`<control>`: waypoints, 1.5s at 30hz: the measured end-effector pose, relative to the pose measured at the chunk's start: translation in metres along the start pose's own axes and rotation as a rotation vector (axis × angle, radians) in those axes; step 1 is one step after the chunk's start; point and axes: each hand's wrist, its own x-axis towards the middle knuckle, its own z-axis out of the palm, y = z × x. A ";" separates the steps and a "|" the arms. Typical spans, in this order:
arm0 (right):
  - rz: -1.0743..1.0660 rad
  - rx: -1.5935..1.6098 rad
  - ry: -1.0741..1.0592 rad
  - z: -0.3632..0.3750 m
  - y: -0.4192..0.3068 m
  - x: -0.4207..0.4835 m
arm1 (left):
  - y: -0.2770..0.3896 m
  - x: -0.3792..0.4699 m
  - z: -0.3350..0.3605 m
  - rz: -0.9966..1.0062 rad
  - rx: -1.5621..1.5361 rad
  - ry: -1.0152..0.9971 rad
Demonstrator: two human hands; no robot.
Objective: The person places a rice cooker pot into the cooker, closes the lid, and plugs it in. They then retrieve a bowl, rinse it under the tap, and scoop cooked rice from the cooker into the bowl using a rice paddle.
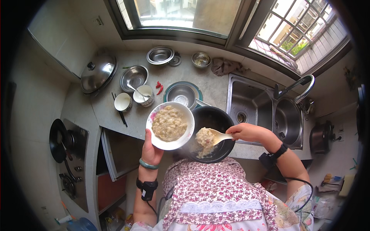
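My left hand [152,151] grips the rim of a white floral bowl [190,121], with the thumb on top. Thick, lumpy porridge [169,123] fills much of the bowl. In my right hand [245,132] is a pale serving spoon [222,137], heaped with the same porridge [205,137]. The loaded spoon is over a dark inner pot [224,119], just right of the bowl. Some porridge [205,152] shows low in the pot, on the side near my apron. The bowl hides part of the pot's left rim.
Behind the pot, a steel bowl [181,95] sits on a green-rimmed plate [199,91]. Two small bowls [122,101], red chilies [159,89] and metal basins [134,78] occupy the counter. A double sink [251,101] is to the right, a gas hob [75,161] to the left.
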 end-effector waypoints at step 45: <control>-0.578 -0.535 0.997 0.046 -0.055 -0.060 | -0.042 0.011 0.037 -0.120 0.071 -0.125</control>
